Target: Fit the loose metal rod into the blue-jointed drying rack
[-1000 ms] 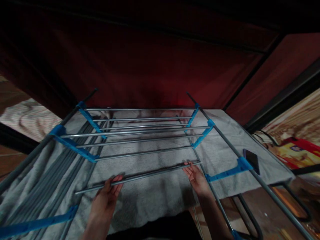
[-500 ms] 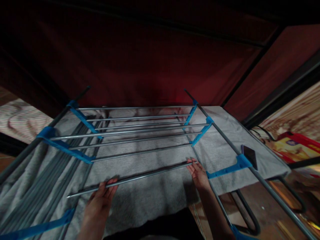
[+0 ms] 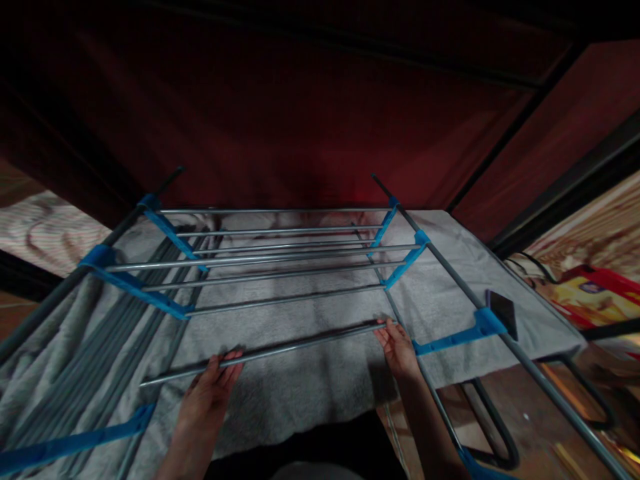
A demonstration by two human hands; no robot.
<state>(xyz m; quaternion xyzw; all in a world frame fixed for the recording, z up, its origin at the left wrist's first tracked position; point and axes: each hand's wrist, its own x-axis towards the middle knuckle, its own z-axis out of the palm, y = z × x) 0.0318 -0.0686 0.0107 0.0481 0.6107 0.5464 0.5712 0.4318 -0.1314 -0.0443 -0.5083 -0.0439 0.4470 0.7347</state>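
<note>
A thin grey metal rod [image 3: 300, 345] is held crosswise in front of me, low over the grey blanket. Toward its left end, my left hand [image 3: 210, 387] is closed around it, with a short length sticking out past the fingers. My right hand [image 3: 397, 347] pinches the right end, close to a blue plastic bracket [image 3: 447, 339] on the right side pole [image 3: 457, 279]. At lower left, another blue bracket [image 3: 90, 439] lies apart from the rod's left end. Beyond my hands, several rods [image 3: 280, 275] span pairs of blue brackets [image 3: 137, 285] in a rack frame.
Several loose grey rods [image 3: 95, 347] lie on the grey blanket [image 3: 300, 407] at left. A dark phone-like object [image 3: 501, 312] rests beside the right pole. Dark red fabric [image 3: 300, 127] stands behind the rack. A red and yellow package [image 3: 595, 293] is at far right.
The rod's left end and my left hand have shifted slightly right and up in the view. My right hand stays at the right end. Both hands keep their hold.
</note>
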